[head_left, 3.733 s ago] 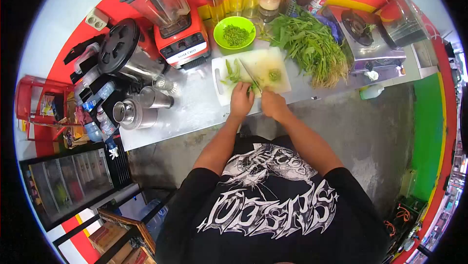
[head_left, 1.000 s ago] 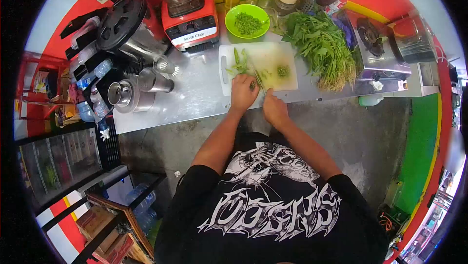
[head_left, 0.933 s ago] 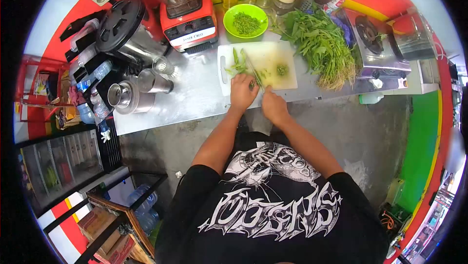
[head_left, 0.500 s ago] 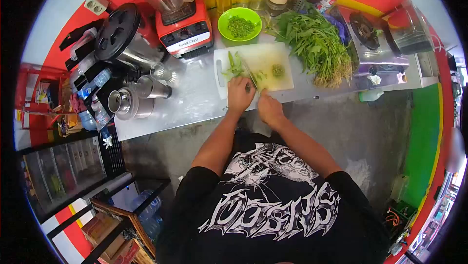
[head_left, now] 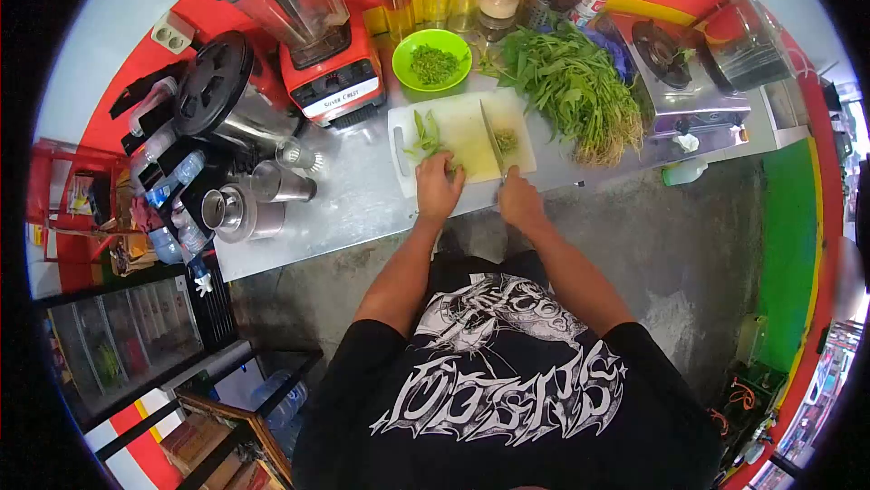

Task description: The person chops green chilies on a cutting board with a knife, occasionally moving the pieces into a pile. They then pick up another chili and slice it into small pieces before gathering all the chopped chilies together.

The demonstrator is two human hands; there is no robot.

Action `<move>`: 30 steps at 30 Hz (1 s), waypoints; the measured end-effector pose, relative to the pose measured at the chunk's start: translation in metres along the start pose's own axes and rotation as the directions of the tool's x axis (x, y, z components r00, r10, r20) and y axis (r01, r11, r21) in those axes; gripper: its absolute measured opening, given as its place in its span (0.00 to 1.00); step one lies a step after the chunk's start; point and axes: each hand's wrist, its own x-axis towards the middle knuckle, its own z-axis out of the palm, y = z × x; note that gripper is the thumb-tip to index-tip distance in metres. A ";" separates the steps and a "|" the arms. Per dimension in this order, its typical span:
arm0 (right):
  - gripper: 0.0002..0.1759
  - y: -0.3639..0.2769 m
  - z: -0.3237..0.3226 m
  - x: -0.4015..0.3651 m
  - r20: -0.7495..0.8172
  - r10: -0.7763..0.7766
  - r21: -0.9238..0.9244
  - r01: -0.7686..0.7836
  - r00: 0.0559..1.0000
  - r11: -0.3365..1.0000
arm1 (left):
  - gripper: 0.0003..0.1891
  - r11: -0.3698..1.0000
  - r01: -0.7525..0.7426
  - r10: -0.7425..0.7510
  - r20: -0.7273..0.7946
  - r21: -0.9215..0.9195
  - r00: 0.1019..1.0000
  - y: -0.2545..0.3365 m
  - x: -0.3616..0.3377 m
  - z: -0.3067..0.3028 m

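My right hand [head_left: 521, 200] is wrapped round the handle of a kitchen knife [head_left: 490, 135]. The blade lies across the right part of a white cutting board [head_left: 467, 110], beside a small pile of chopped greens [head_left: 506, 140]. On the board's left part, my left hand [head_left: 439, 185] has its fingers curled over leafy stems; how much it grips is partly hidden under the fingers. Loose green leaves [head_left: 425, 131] lie just beyond those fingers. Behind the board stands a lime-green bowl [head_left: 406, 75] with chopped greens [head_left: 435, 64] in it.
A big bunch of leafy greens with roots [head_left: 580, 82] lies right of the board. A red blender [head_left: 333, 82] and metal cups [head_left: 276, 184] stand left. Oil bottles [head_left: 396, 1] line the back wall; a gas stove [head_left: 693, 110] is far right. The steel table's front edge [head_left: 362, 236] is near me.
The knife has moved right, away from my left hand to the chopped pile. My left hand has shifted slightly left and toward me. The whole view has tilted a little.
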 end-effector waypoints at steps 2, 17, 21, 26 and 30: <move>0.20 0.005 0.000 0.001 0.002 -0.002 -0.019 0.002 1.000 1.000 | 0.11 0.999 -0.001 0.001 -0.001 -0.032 1.000 -0.006 0.000 0.003; 0.22 0.009 -0.009 -0.003 0.071 0.005 -0.026 -0.003 0.997 1.000 | 0.10 0.999 0.013 -0.014 0.042 0.034 0.999 0.028 0.018 -0.003; 0.20 0.008 -0.008 -0.010 -0.058 -0.069 0.041 0.072 0.996 0.997 | 0.08 0.994 -0.092 0.095 0.044 -0.060 0.995 0.023 0.006 0.010; 0.17 -0.001 -0.003 -0.012 -0.103 -0.108 0.135 0.122 0.989 0.983 | 0.09 0.985 -0.172 0.171 0.079 0.008 0.982 0.016 0.006 0.011; 0.18 -0.014 0.001 -0.012 -0.123 -0.142 0.128 0.158 0.982 0.979 | 0.10 0.991 -0.134 0.134 0.096 -0.003 0.986 0.017 0.005 0.010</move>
